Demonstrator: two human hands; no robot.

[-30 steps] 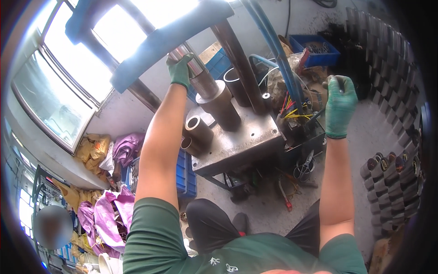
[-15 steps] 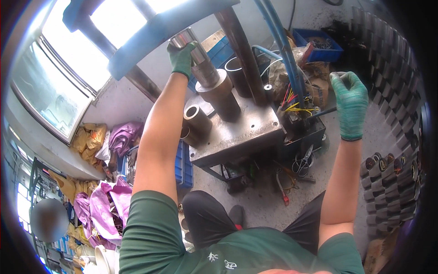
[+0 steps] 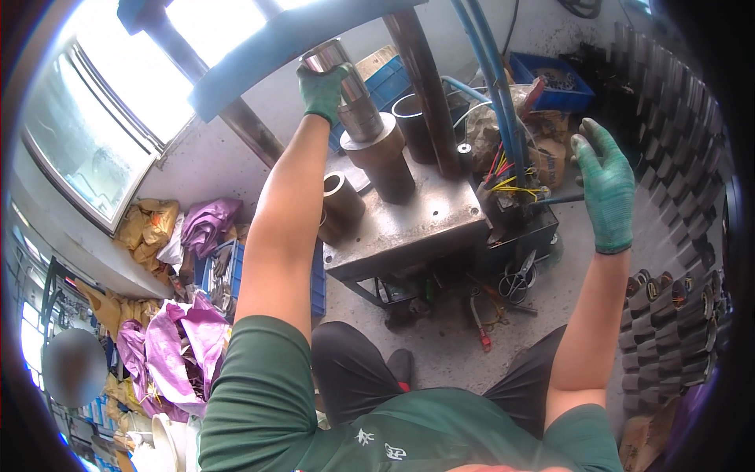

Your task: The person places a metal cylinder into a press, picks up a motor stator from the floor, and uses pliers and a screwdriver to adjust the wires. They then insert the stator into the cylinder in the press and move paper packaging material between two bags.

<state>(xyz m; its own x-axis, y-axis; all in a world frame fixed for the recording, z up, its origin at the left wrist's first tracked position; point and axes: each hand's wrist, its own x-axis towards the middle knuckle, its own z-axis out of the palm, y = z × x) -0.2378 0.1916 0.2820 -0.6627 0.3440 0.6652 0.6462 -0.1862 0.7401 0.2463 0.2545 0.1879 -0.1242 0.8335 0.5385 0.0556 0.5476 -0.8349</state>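
My left hand, in a green knit glove, is closed around the upper part of a shiny steel cylinder under a blue press frame. Below it, the cylinder meets a wide-collared round metal piece standing on a thick steel plate. My right hand, also gloved in green, is raised at the right with its fingers apart and nothing in them. Close to its wrist, a dark rod sticks out from the machine's side.
Dark metal tubes stand on the plate, beside a steel column. The blue press frame spans above. Coloured wires hang at the machine's right. Stacked dark parts line the right side; purple sacks lie at left.
The fingers of my right hand have opened from a bent, closed shape. My left hand stays on the steel cylinder, and the whole view has shifted slightly.
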